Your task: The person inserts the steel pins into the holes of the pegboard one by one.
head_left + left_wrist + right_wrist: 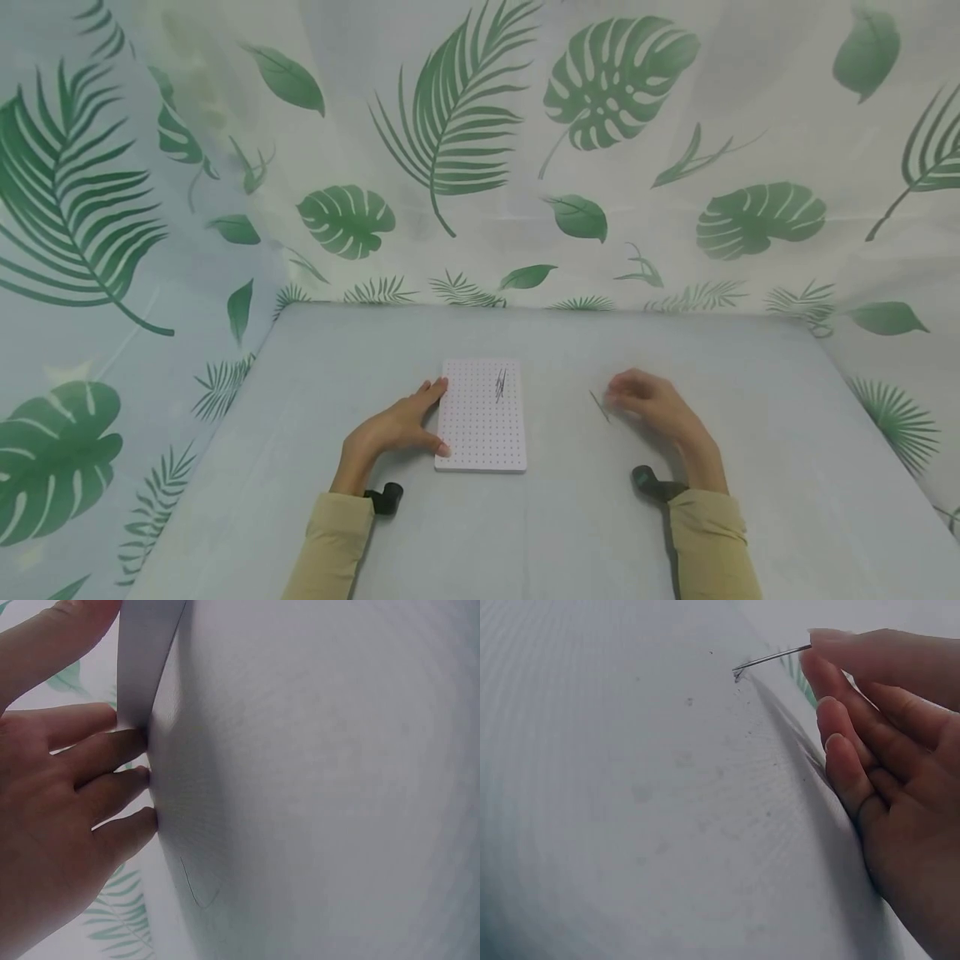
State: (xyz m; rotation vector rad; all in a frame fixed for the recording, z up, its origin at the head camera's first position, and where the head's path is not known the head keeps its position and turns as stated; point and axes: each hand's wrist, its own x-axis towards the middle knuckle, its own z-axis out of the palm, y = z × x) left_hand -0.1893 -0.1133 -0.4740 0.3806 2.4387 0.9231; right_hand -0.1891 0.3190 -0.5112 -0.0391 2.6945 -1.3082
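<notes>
A white pad with a grid of small dots lies flat on the table, and several thin dark strokes show near its top right. My left hand rests at the pad's left edge, thumb on the lower corner and index finger near the upper one. In the left wrist view its fingers stretch out against the table beside the pad's side. To the right of the pad, my right hand pinches a thin metal needle between thumb and index finger, its tip low over the table.
The table has a pale cover, with small dark specks below the right hand. A thin curved dark thread shows in the left wrist view. Leaf-printed curtains hang behind the table and at both sides.
</notes>
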